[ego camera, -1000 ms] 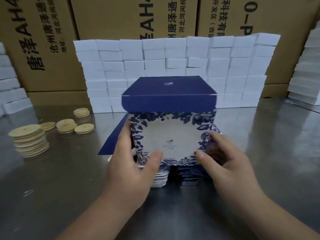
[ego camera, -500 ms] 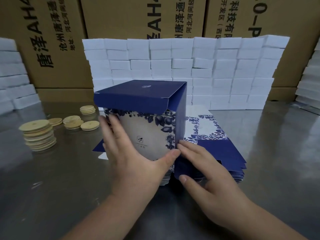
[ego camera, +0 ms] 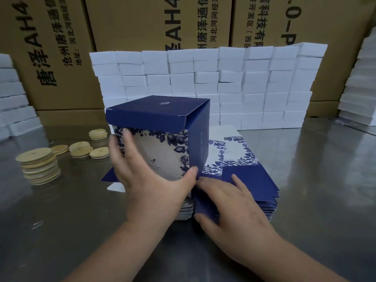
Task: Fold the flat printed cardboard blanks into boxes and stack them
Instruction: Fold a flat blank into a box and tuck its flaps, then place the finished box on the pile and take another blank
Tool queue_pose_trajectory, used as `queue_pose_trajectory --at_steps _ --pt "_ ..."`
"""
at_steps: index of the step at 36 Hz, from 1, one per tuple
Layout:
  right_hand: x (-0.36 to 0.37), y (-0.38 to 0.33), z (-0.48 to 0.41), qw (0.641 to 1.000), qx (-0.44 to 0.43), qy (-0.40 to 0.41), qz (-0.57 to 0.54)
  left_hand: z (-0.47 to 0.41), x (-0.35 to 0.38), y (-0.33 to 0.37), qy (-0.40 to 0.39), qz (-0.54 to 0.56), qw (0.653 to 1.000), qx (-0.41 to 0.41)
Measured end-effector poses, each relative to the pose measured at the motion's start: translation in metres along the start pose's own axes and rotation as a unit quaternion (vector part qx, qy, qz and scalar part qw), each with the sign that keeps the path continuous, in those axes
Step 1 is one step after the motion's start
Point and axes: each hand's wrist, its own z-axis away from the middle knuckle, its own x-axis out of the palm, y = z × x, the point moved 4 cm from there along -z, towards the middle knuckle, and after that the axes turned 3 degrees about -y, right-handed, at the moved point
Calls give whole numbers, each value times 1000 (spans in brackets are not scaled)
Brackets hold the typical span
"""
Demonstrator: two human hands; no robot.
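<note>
Steel table (ego camera: pixel 61 231) is bearing the flat blanks (ego camera: pixel 250 180) beneath both hands, where the left hand (ego camera: pixel 148 186) is bracing the half-folded box (ego camera: pixel 162 149) with spread fingers while the right hand (ego camera: pixel 230 202) is pressing its side flap (ego camera: pixel 200 143) flat-fingered, best keeping corners square.

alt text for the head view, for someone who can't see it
A person's left hand presses flat on a half-folded navy and floral printed cardboard box, while the right hand rests at its base on a stack of flat blanks on a steel table.

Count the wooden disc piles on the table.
5: a tall pile front left, three low piles in a row behind it, a back pile beyond them. The box may hide others.
</note>
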Motion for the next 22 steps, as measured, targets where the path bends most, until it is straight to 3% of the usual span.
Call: queue_pose_trajectory --at_steps 7,10,16,22 --pt "-6 5 2 988 6 73 134 -33 -17 -2 64 12 998 -7" --pt "-12 5 0 984 -12 125 129 -62 -22 -7 100 16 995 -8" --pt "-30 27 1 964 34 251 85 -135 -27 -19 173 -30 984 9" --pt "-52 51 6 955 87 283 34 -204 -16 -67 159 -51 986 -20"
